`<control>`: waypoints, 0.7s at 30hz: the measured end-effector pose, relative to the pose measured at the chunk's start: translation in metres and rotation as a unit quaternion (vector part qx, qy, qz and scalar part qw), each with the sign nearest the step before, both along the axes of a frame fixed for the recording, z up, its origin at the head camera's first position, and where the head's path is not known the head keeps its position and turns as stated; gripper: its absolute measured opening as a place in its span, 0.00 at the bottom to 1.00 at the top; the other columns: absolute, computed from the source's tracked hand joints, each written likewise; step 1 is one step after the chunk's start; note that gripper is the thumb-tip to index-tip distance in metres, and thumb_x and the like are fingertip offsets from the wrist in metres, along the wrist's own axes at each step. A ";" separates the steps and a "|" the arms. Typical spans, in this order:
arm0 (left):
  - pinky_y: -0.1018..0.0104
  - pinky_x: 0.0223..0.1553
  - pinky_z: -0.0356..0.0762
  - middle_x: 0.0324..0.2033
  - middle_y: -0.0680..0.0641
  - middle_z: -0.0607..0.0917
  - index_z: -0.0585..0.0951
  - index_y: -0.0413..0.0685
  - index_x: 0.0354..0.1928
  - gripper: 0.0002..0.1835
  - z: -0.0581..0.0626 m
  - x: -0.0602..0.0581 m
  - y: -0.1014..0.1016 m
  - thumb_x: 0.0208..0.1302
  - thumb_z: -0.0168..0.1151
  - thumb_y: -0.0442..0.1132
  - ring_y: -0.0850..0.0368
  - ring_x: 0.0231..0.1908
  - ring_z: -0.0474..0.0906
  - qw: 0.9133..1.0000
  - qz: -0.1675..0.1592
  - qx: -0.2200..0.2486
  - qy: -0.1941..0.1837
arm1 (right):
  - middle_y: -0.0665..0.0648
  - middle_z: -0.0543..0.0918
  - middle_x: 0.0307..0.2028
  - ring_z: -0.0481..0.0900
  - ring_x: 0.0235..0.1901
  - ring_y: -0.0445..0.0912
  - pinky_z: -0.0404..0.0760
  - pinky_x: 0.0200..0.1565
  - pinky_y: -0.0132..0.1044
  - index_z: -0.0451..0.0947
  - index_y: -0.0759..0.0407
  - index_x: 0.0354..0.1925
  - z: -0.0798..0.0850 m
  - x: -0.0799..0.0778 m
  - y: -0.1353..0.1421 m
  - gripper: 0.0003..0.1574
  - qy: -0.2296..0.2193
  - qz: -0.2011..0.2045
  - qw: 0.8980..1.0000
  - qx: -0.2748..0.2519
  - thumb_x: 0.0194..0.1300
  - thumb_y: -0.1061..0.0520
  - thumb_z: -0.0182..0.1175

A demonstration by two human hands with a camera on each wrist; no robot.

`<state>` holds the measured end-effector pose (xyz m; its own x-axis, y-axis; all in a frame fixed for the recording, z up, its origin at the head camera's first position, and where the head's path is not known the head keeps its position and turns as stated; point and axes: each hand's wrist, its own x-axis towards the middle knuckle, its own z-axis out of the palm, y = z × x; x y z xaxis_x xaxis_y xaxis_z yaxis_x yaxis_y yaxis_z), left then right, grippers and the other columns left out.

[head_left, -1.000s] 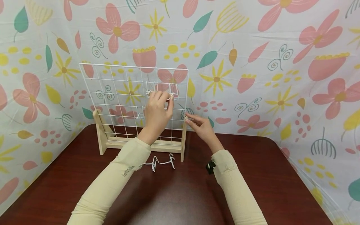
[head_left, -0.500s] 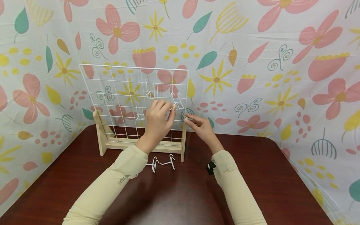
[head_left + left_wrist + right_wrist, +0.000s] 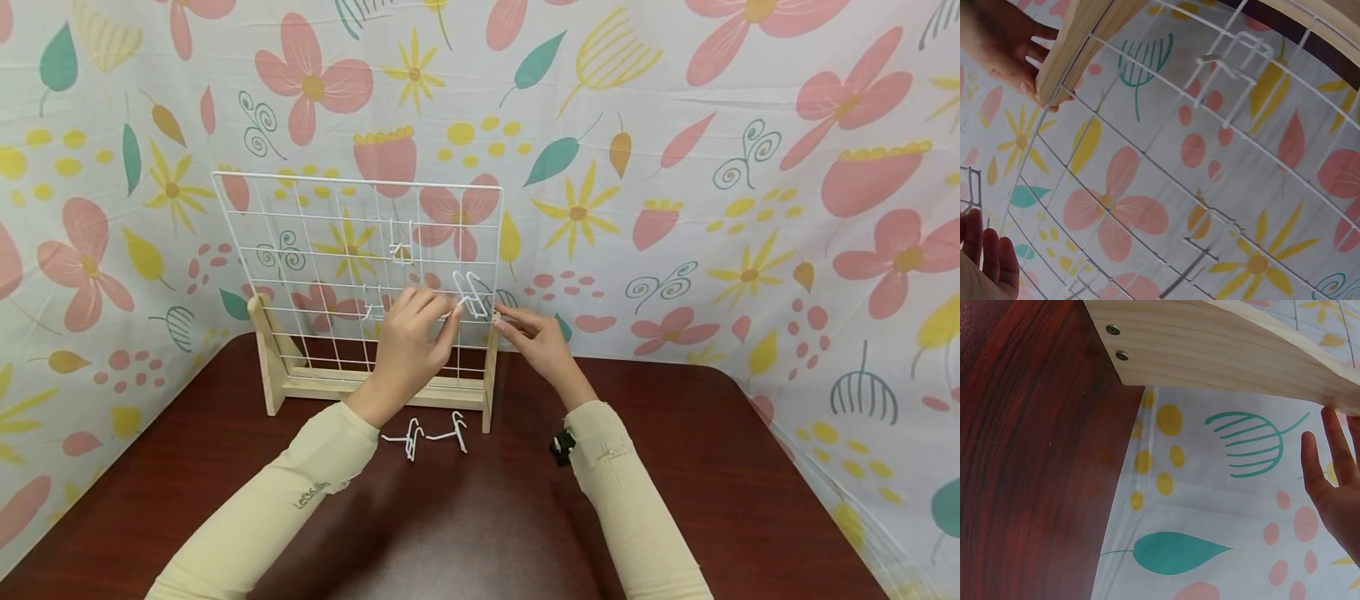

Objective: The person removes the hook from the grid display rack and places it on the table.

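Note:
My left hand (image 3: 411,342) pinches a white wire hook (image 3: 471,296) in front of the right part of a white wire grid panel (image 3: 360,180). That hook (image 3: 974,187) shows partly at the left edge of the left wrist view, above the fingers. With thumb and fingers, my right hand (image 3: 542,337) holds the top of the wooden stand's right upright (image 3: 489,383). In the right wrist view, the right hand (image 3: 1341,494) touches the edge of the wood. Two hooks hang on the grid, an upper hook (image 3: 401,252) and a lower hook (image 3: 369,312), partly behind the left hand.
Two more white hooks, a left one (image 3: 411,439) and a right one (image 3: 455,433), lie on the dark red table (image 3: 480,517) before the stand. The stand's left upright (image 3: 266,354) is near the back edge. A flower-printed cloth (image 3: 637,108) hangs behind.
My left hand has come down and slightly left with the hook, off the upper right of the grid where it was against the wires. The right hand stays on the upright.

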<state>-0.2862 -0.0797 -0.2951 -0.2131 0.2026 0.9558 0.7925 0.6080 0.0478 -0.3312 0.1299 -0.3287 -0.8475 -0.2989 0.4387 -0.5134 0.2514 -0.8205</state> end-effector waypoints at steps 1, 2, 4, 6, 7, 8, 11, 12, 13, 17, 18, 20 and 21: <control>0.60 0.33 0.72 0.27 0.46 0.82 0.81 0.41 0.29 0.03 -0.001 0.000 -0.001 0.60 0.63 0.29 0.49 0.30 0.73 1.000 -0.002 -0.003 -0.002 | 0.67 0.75 0.59 0.76 0.56 0.60 0.75 0.55 0.53 0.73 0.67 0.61 0.000 0.000 0.000 0.24 0.001 0.001 1.000 0.001 0.68 0.61 0.59; 0.60 0.33 0.72 0.27 0.46 0.82 0.81 0.41 0.29 0.03 -0.003 0.001 -0.003 0.59 0.64 0.29 0.49 0.30 0.73 1.000 -0.003 -0.005 -0.004 | 0.67 0.75 0.59 0.76 0.56 0.60 0.75 0.55 0.53 0.73 0.67 0.61 0.000 0.000 0.000 0.24 0.002 0.000 1.000 0.003 0.68 0.61 0.58; 0.60 0.33 0.71 0.27 0.47 0.82 0.82 0.41 0.29 0.02 -0.006 0.002 -0.006 0.57 0.65 0.28 0.50 0.30 0.73 1.000 -0.004 -0.008 -0.003 | 0.66 0.75 0.59 0.76 0.56 0.60 0.75 0.55 0.53 0.73 0.66 0.61 0.000 0.000 0.000 0.24 0.000 0.000 1.000 0.003 0.68 0.61 0.59; 0.60 0.33 0.72 0.26 0.47 0.82 0.82 0.41 0.29 0.03 -0.009 0.002 -0.010 0.56 0.66 0.28 0.50 0.30 0.73 1.000 -0.004 -0.013 -0.002 | 0.65 0.75 0.59 0.76 0.56 0.59 0.75 0.54 0.53 0.73 0.66 0.61 0.000 0.000 0.000 0.24 -0.004 -0.001 1.000 0.003 0.68 0.61 0.58; 0.61 0.33 0.71 0.26 0.47 0.82 0.82 0.41 0.29 0.03 -0.011 0.002 -0.012 0.55 0.67 0.27 0.50 0.29 0.73 1.000 -0.004 -0.015 -0.002 | 0.65 0.75 0.59 0.76 0.56 0.59 0.75 0.54 0.53 0.73 0.66 0.61 0.000 0.000 0.000 0.24 -0.006 -0.001 1.000 0.002 0.68 0.61 0.58; 0.61 0.33 0.71 0.26 0.47 0.82 0.83 0.42 0.29 0.03 -0.013 0.002 -0.014 0.55 0.67 0.28 0.50 0.29 0.73 1.000 -0.004 -0.017 -0.003 | 0.65 0.75 0.60 0.76 0.56 0.59 0.76 0.54 0.53 0.73 0.65 0.61 0.000 0.000 0.000 0.24 -0.008 -0.001 1.000 0.002 0.68 0.61 0.58; 0.61 0.33 0.71 0.25 0.48 0.81 0.83 0.42 0.29 0.02 -0.019 0.003 -0.020 0.56 0.66 0.29 0.51 0.29 0.72 1.000 -0.003 -0.027 -0.009 | 0.65 0.75 0.60 0.76 0.56 0.59 0.75 0.55 0.53 0.73 0.65 0.61 0.000 0.001 0.000 0.24 -0.008 0.001 1.000 0.001 0.68 0.61 0.58; 0.61 0.33 0.71 0.25 0.48 0.81 0.83 0.42 0.29 0.02 -0.020 0.003 -0.022 0.56 0.67 0.29 0.51 0.29 0.72 1.000 -0.002 -0.029 -0.009 | 0.65 0.75 0.60 0.76 0.56 0.59 0.75 0.55 0.53 0.73 0.64 0.61 0.000 0.001 0.000 0.24 -0.006 0.001 1.000 0.002 0.68 0.61 0.58; 0.61 0.33 0.71 0.25 0.48 0.82 0.83 0.42 0.30 0.02 -0.022 0.003 -0.024 0.56 0.67 0.29 0.51 0.29 0.72 0.999 -0.003 -0.031 -0.011 | 0.65 0.75 0.60 0.76 0.56 0.59 0.75 0.55 0.52 0.73 0.64 0.61 0.000 0.001 0.000 0.23 -0.005 0.002 1.000 0.001 0.68 0.61 0.58; 0.60 0.35 0.72 0.26 0.48 0.83 0.83 0.43 0.29 0.02 -0.028 0.003 -0.032 0.55 0.67 0.29 0.50 0.30 0.73 0.999 -0.008 -0.038 -0.023 | 0.64 0.75 0.60 0.76 0.56 0.58 0.75 0.55 0.52 0.74 0.63 0.61 0.001 0.002 0.000 0.23 -0.006 0.002 1.000 0.000 0.68 0.61 0.58; 0.60 0.35 0.72 0.26 0.48 0.83 0.83 0.43 0.29 0.02 -0.031 0.003 -0.034 0.56 0.67 0.30 0.49 0.31 0.73 0.999 -0.011 -0.038 -0.026 | 0.64 0.75 0.60 0.76 0.56 0.58 0.75 0.55 0.52 0.74 0.63 0.61 0.000 0.001 0.000 0.23 -0.007 0.003 1.000 -0.001 0.68 0.61 0.58; 0.60 0.37 0.72 0.26 0.48 0.83 0.83 0.42 0.28 0.03 -0.035 0.003 -0.038 0.56 0.67 0.30 0.49 0.31 0.74 0.998 -0.018 -0.038 -0.038 | 0.64 0.75 0.60 0.77 0.56 0.58 0.75 0.55 0.51 0.74 0.62 0.61 0.001 0.001 0.000 0.23 -0.009 0.003 1.000 -0.001 0.68 0.61 0.59; 0.60 0.38 0.72 0.26 0.48 0.83 0.83 0.42 0.28 0.03 -0.037 0.003 -0.040 0.56 0.67 0.30 0.50 0.32 0.74 0.998 -0.020 -0.038 -0.044 | 0.64 0.75 0.60 0.77 0.56 0.57 0.75 0.55 0.51 0.74 0.62 0.61 0.001 0.001 0.000 0.23 -0.009 0.004 1.000 -0.002 0.68 0.61 0.59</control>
<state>-0.2830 -0.1193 -0.3320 -0.2863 0.2832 0.9153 0.8108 0.5807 0.0739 -0.3303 0.1301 -0.3281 -0.8528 -0.3042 0.4244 -0.5005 0.2443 -0.8306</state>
